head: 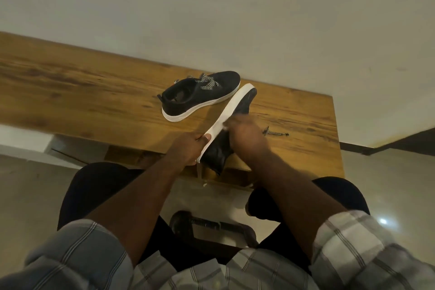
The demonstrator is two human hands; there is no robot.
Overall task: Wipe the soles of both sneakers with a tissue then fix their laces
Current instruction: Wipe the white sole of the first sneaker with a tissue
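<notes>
Your left hand grips the heel end of one sneaker, fingers curled round the white sole edge with the thumb lying on it. You hold that sneaker tipped on its side above the table's near edge, toward the right end, with its toe pointing away from you and its white rim facing left.

Your right hand is on the shoe's dark side, about midway along it, and it is blurred. A small bit of white shows at its fingertips, just beside the sole edge; it may be the tissue, but the blur hides it. Whether those fingers are pinching it or only pressing, you cannot tell.

The other sneaker stands upright on the table, behind the held one and nearer the far edge, its toe pointing to the far right. Its speckled laces lie loose across the tongue. The toe of the held shoe comes just beside its toe; whether they touch is unclear.

A short speckled lace end lies on the wood right of your right hand, toward the table's right edge.

Your checked sleeves are rolled back above the forearms, and your knees sit under the near edge.
</notes>
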